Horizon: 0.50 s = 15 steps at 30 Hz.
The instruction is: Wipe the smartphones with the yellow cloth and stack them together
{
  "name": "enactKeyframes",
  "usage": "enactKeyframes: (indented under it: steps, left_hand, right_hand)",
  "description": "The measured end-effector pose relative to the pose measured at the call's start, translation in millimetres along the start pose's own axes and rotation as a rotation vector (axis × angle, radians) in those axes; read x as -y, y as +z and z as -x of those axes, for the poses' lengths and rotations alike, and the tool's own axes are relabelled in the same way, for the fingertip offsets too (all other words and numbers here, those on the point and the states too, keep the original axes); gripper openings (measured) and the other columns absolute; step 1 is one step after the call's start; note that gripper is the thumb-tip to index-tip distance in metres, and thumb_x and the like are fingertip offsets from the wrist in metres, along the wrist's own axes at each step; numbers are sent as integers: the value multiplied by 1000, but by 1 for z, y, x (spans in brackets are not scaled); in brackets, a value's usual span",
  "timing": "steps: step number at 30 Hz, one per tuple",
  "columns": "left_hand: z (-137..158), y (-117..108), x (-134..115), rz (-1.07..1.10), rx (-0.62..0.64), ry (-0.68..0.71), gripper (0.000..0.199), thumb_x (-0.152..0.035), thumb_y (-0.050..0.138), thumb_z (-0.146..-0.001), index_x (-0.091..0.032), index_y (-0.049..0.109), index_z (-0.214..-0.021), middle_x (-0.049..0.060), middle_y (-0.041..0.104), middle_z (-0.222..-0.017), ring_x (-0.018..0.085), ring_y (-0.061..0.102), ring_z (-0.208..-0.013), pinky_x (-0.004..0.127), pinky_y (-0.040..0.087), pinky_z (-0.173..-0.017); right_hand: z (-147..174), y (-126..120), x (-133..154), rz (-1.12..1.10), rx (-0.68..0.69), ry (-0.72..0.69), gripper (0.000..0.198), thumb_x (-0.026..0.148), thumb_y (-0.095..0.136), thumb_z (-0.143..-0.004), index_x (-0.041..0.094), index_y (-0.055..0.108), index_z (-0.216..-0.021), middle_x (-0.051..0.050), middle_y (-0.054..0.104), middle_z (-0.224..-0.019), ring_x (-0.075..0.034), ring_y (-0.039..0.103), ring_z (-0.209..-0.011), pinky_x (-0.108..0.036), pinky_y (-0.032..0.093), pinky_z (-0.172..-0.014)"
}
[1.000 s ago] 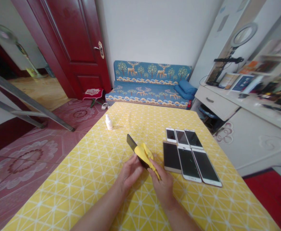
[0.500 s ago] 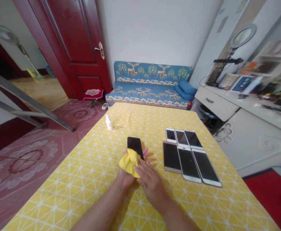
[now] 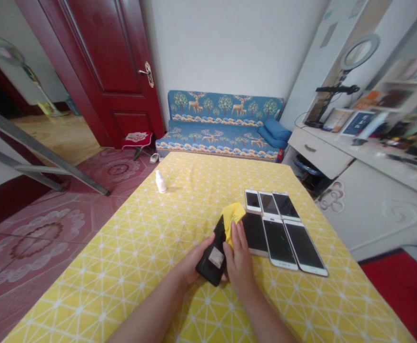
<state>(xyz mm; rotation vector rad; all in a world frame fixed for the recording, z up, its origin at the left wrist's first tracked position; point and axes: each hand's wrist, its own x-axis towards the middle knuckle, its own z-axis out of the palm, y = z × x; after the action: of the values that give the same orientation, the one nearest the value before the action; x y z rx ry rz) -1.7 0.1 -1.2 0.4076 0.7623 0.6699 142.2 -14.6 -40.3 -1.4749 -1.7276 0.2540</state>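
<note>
Gripping one black, rectangular phone (image 3: 217, 243) with a pale rectangular patch, the left hand (image 3: 194, 257) closes around its lower half, thumb along the edge. The right hand (image 3: 240, 259), fingers together and only slightly bent, holds one soft yellow cloth (image 3: 233, 213) against the phone's far end. Both are above the yellow, white-lined tablecloth (image 3: 133, 252). To the right lie six dark-screened phones (image 3: 280, 240), in two rows of three; one small white bottle (image 3: 161, 182) stands upright farther left.

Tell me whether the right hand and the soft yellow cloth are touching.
Touching. The head view shows it: the fingers of the right hand lie on the soft yellow cloth, with no gap between.
</note>
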Motion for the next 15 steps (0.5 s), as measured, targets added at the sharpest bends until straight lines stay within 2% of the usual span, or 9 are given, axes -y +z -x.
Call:
enactKeyframes:
  steps: [2,4,6,8,10,12,15]
  left_hand:
    - [2,-2,-4,-5,18,41,49,-51,50,-86,-6,64,-102,14,71,-78,22,67,-65,33,54,-55]
    - [3,-4,-10,20,-3,158,48,-49,51,-86,-6,64,-103,15,70,-82,20,66,-67,30,54,-55]
    - [3,-8,-16,62,-35,332,46,-49,52,-86,-9,64,-104,14,70,-90,17,65,-68,27,53,-54]
    - [2,-13,-21,95,-73,508,43,-48,54,-85,-11,64,-103,12,68,-95,13,61,-64,22,50,-50]
    - [-1,-19,-26,119,-125,616,39,-46,58,-83,-11,65,-98,10,67,-91,9,56,-59,18,44,-44]
    - [-4,-24,-28,137,-161,641,38,-46,62,-81,-12,65,-95,8,65,-86,7,53,-56,15,39,-40]
    - [-8,-28,-29,79,-233,662,43,-45,67,-77,-16,63,-108,4,66,-88,5,53,-56,14,40,-43]
  right_hand:
    - [0,2,-5,-93,-31,78,49,30,37,-95,12,42,-140,-17,40,-146,-27,37,-136,-45,37,-107]
    - [0,-1,-3,-184,-7,99,38,29,42,-92,13,59,-122,-17,60,-126,-27,56,-118,-40,46,-96]
    - [1,-7,6,-289,86,37,27,28,46,-90,15,68,-101,-12,70,-99,-23,66,-92,-34,52,-80]
    - [3,-16,19,-393,268,-89,21,29,51,-88,18,69,-89,-7,70,-82,-19,65,-75,-29,50,-69]
    - [7,-23,30,-476,448,-208,22,36,55,-88,21,71,-89,-4,69,-79,-18,64,-73,-29,48,-69]
    - [12,-26,35,-586,525,-230,33,47,54,-88,22,70,-103,-5,70,-81,-18,64,-74,-29,49,-70]
    - [16,-26,31,-773,385,-132,52,58,41,-91,20,63,-120,-7,70,-85,-15,62,-65,-28,49,-62]
